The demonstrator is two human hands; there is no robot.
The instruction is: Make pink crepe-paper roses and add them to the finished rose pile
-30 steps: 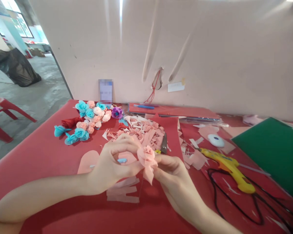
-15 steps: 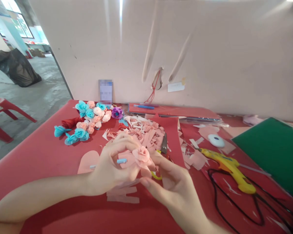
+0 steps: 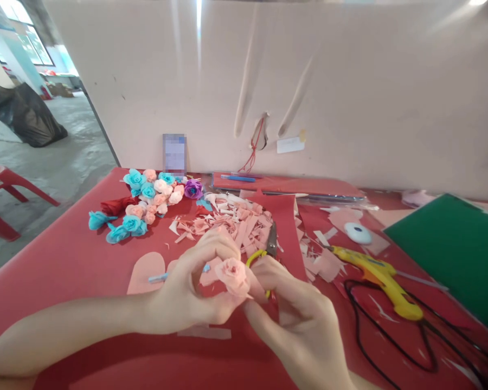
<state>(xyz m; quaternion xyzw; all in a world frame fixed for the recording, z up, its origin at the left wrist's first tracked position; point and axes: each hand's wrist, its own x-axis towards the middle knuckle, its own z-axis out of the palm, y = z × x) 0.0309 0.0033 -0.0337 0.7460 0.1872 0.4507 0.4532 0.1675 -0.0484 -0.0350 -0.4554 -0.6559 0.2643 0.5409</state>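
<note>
A pink paper rose (image 3: 232,275) is held up in front of me over the red table. My left hand (image 3: 205,279) curls round its left side, with thumb and fingers closed on it. From the right, my right hand (image 3: 299,309) pinches a pink petal at the flower's edge, the tips partly hidden. Just behind them lie scissors (image 3: 271,241) with yellow handles, partly covered by my right hand. Pink petal cutouts (image 3: 146,271) and a light-blue stick (image 3: 158,278) rest left of my left hand. Pink paper strips (image 3: 205,331) lie under the hands.
Finished blue, pink, red and purple paper flowers (image 3: 148,189) cluster at the back left. A heap of pink paper scraps (image 3: 244,222) lies mid-table. To the right are a yellow glue gun (image 3: 380,279) with a black cord, a white oval device (image 3: 358,233) and a green board (image 3: 451,244).
The rose has turned to face me more and sits slightly lower. My right hand has shifted a little right and down, its fingers drawn closer together at the petal.
</note>
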